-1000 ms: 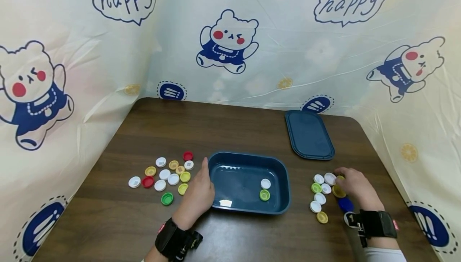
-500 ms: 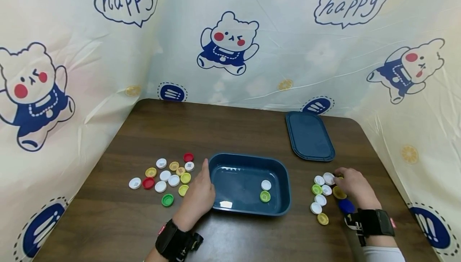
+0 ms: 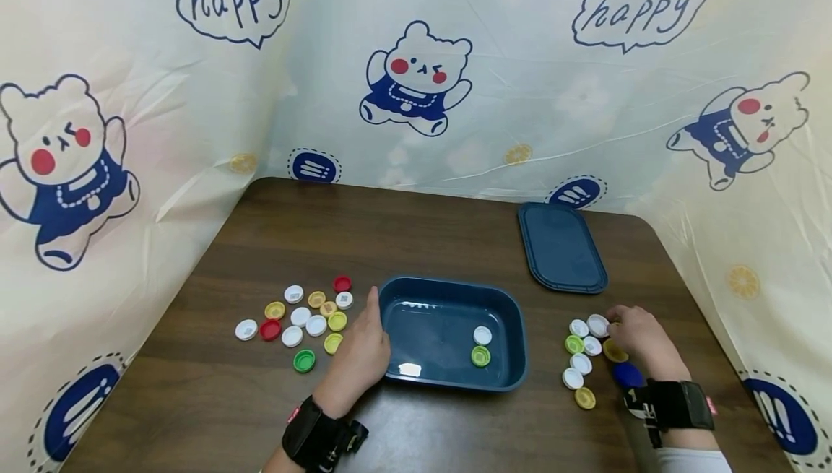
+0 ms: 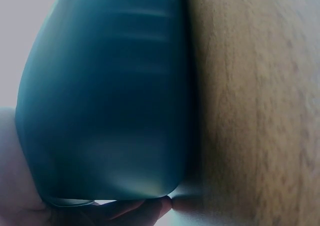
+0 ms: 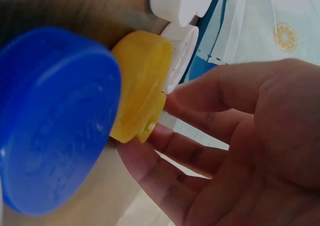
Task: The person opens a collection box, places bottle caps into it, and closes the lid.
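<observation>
My left hand (image 3: 360,354) lies along the left end of a dark blue rectangular container (image 3: 429,375), its fingers straight against the outer wall. In the left wrist view the container's side wall (image 4: 115,100) fills the middle, with fingertips at the lower edge. At the right-hand group of bottle caps, my right hand (image 3: 645,337) pinches a small yellow bottle cap (image 5: 154,117) at its edge. A larger yellow cap (image 5: 142,80) stands directly in front of it in the right wrist view, and a big blue cap (image 5: 60,121) is nearer. Inside the container are a white cap (image 3: 482,335) and a green cap (image 3: 481,356).
Several loose caps, including a green cap (image 3: 304,361) and a red cap (image 3: 270,329), lie left of the container. White caps (image 3: 581,365) sit beside my right hand. A blue lid (image 3: 562,248) rests toward the back right, before a printed curtain (image 3: 416,162).
The head view has shifted slightly. Both hands stay nearly in place, and less of the yellow under my right fingertips shows in the head view.
</observation>
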A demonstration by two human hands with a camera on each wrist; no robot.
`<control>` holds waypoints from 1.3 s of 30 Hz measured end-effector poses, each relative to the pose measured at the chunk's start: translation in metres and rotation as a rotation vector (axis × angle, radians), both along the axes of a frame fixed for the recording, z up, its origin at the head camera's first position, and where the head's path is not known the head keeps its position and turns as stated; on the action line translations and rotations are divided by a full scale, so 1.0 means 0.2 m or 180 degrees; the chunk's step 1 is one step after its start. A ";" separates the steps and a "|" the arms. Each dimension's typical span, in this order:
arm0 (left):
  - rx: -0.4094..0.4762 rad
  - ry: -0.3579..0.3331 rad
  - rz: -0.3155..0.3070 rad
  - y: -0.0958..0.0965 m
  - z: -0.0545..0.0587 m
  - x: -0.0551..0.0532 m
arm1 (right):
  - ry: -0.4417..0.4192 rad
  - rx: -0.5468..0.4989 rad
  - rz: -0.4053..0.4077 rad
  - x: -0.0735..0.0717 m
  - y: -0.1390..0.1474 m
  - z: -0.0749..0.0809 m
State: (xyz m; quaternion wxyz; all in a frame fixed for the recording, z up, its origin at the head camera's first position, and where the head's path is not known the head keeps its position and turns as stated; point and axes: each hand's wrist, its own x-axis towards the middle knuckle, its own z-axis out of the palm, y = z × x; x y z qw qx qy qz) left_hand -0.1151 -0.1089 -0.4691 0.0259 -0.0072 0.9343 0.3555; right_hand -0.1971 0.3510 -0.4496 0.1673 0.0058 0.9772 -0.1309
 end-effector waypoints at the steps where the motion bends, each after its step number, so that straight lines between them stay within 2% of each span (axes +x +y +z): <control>1: -0.0004 -0.0003 -0.0003 0.00 0.00 0.00 | -0.0015 -0.0003 0.0010 0.00 0.00 0.00; 7: -0.0026 0.0031 -0.0018 0.01 0.01 0.00 | -0.0082 -0.0051 -0.0033 0.01 0.02 -0.01; 17: -0.0058 0.0082 -0.0063 0.01 0.01 0.00 | 0.0024 -0.0059 -0.0020 0.03 0.04 0.00; 22: -0.0061 0.0084 -0.0053 0.02 0.01 0.00 | 0.0190 -0.0094 0.0008 0.05 0.01 0.08; 26: -0.0058 0.0070 -0.0043 0.02 0.01 0.00 | 0.0254 -0.0108 0.0019 0.07 -0.09 0.16; 29: -0.0049 0.0071 -0.0039 0.02 0.01 0.00 | 0.0522 -0.0159 0.0226 0.10 -0.20 0.21; 33: -0.0034 0.0079 -0.0033 0.02 0.01 0.00 | 0.0999 -0.0280 0.0717 0.14 -0.40 0.28; 36: -0.0046 0.0068 -0.0026 0.02 0.01 0.00 | 0.1113 -0.0407 0.0973 0.17 -0.57 0.33; 39: -0.0053 0.0061 -0.0008 0.02 0.01 0.00 | 0.1071 -0.0529 0.1240 0.18 -0.73 0.35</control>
